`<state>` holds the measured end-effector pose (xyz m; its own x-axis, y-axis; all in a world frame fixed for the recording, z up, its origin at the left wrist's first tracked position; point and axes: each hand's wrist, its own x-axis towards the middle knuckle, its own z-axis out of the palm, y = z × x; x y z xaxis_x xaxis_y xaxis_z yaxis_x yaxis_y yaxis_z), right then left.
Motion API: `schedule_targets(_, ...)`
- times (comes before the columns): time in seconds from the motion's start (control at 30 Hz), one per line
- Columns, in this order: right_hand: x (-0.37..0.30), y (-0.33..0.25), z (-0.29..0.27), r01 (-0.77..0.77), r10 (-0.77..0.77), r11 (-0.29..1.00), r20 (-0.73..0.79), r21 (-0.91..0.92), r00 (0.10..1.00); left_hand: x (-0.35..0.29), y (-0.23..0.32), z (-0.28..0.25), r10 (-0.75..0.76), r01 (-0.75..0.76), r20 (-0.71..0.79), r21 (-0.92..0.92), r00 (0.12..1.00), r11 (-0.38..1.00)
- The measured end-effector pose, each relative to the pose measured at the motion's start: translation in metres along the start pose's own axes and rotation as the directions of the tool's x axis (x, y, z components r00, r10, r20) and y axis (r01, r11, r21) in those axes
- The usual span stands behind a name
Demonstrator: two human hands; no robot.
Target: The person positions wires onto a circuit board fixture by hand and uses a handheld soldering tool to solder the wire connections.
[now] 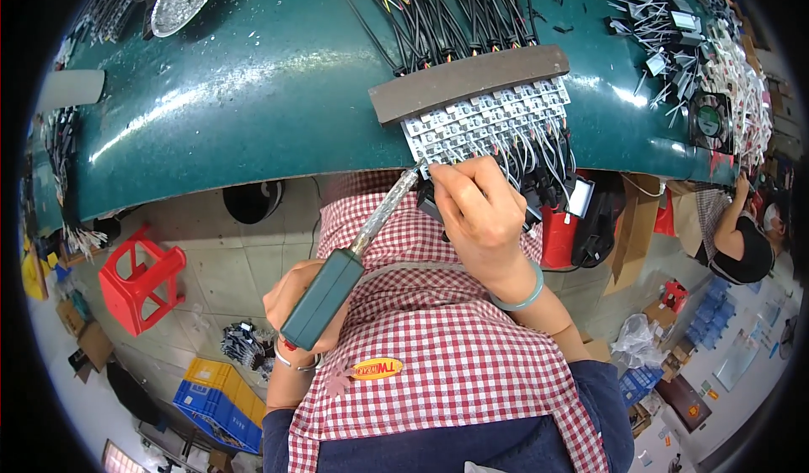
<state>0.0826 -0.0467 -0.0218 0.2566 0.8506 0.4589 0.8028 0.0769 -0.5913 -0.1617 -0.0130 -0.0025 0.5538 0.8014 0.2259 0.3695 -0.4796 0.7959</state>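
Note:
My left hand is closed round the dark green handle of a soldering iron. Its long metal barrel points up and right, and the tip reaches the near left corner of a panel of small white circuit boards. At that same corner, my right hand has thumb and forefinger pinched together close to the iron's tip; what lies between them is too small to make out. White and black wires hang from the panel's near edge, partly behind my right hand. A brown bar lies across the panel's far side.
Black cables with stripped coloured ends spread beyond the bar on the green table. A metal dish stands far left. Wired parts and a fan lie right. A red stool stands below left; another person sits right.

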Motion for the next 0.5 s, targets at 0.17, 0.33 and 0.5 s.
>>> schedule_targets(0.17, 0.0003, -0.0004, 0.0004, -0.002, 0.002, 1.000, 0.001, 0.008, 1.000, -0.0012, -0.0025, 0.0022, 0.012, -0.012, -0.004, -0.002, 1.000, 1.000)
schedule_targets(0.33, 0.0003, -0.0003, -0.0004, -0.006, 0.006, 1.000, 0.009, 0.019, 1.000, 0.0007, -0.0002, 0.0011, -0.003, 0.003, -0.005, -0.008, 1.000, 1.000)
schedule_targets(0.5, 0.0003, -0.0001, 0.0001, -0.002, 0.002, 1.000, 0.011, 0.022, 1.000, 0.0006, 0.0021, -0.0027, -0.059, 0.058, 0.025, 0.020, 0.998, 0.998)
